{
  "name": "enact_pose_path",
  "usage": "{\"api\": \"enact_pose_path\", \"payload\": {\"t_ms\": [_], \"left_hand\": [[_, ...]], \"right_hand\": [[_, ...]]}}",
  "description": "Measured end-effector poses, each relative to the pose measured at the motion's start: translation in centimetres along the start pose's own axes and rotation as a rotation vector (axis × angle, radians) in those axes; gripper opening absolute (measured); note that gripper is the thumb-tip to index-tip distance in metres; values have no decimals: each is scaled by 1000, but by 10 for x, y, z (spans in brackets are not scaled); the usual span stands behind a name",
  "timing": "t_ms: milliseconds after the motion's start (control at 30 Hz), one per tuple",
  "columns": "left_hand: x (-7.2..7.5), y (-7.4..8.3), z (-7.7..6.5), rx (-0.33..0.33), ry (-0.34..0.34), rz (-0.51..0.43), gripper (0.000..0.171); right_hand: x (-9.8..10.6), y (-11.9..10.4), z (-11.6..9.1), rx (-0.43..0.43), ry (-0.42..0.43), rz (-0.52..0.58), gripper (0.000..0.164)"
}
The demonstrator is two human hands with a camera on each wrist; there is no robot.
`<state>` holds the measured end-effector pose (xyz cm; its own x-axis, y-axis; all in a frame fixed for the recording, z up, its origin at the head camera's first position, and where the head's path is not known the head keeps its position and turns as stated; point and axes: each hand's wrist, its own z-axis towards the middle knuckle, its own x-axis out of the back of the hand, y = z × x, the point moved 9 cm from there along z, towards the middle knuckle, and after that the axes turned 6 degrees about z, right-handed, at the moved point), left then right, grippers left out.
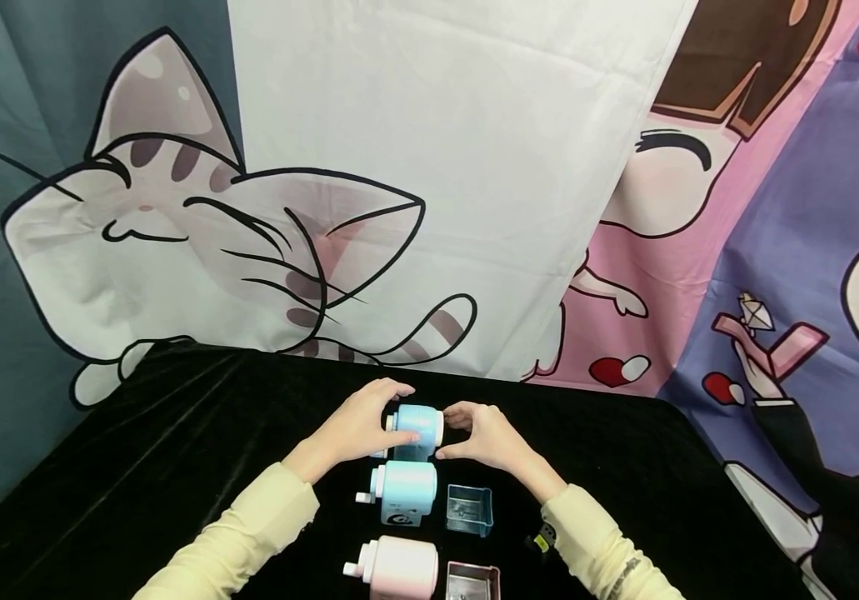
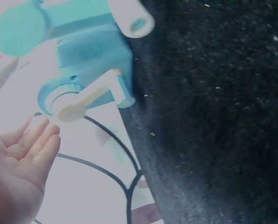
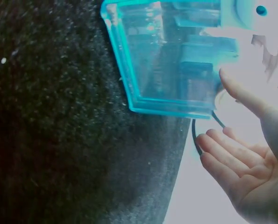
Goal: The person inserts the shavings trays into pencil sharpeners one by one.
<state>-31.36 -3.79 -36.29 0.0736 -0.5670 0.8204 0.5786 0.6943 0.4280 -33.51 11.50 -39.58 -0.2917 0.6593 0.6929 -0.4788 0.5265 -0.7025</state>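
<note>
A blue crank pencil sharpener (image 1: pixel 416 421) stands farthest back on the dark cloth, between both hands. My left hand (image 1: pixel 357 423) is at its crank side, its thumb overlapping the body in the head view. The left wrist view shows this hand (image 2: pixel 22 168) with fingers spread, and the sharpener's cream crank (image 2: pixel 89 98) just beyond. On the other side is my right hand (image 1: pixel 491 437), fingers loosely bent, near the pale round end. In the right wrist view that hand (image 3: pixel 246 163) holds nothing. Whether either hand touches the sharpener, I cannot tell.
Nearer stand a light-blue sharpener (image 1: pixel 408 487) with a panda print and a pink sharpener (image 1: pixel 402 567). To their right lie a clear blue drawer (image 1: pixel 469 508) and a clear pinkish drawer (image 1: pixel 474 579). A cartoon-printed curtain (image 1: pixel 429 208) hangs behind the black cloth (image 1: pixel 586 467).
</note>
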Motion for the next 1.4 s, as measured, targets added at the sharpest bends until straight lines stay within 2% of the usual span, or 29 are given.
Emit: {"api": "enact_pose_path", "payload": {"t_ms": [300, 500, 733, 900, 1033, 1233, 1400], "left_hand": [[16, 11, -6, 2, 45, 46, 62], [18, 16, -13, 4, 47, 59, 59], [20, 25, -19, -23, 86, 90, 58], [22, 33, -24, -47, 94, 73, 58], [19, 39, -27, -65, 77, 68, 57], [10, 45, -33, -54, 15, 68, 55], [5, 48, -40, -53, 4, 60, 55]], "right_hand": [[19, -2, -11, -25, 70, -48, 59], [26, -11, -22, -7, 91, -26, 55], [26, -15, -35, -5, 95, -40, 54], [27, -18, -45, 8, 97, -28, 54], [27, -19, -52, 21, 90, -22, 54], [25, -20, -64, 22, 65, -19, 57], [22, -19, -70, 12, 59, -19, 56]]}}
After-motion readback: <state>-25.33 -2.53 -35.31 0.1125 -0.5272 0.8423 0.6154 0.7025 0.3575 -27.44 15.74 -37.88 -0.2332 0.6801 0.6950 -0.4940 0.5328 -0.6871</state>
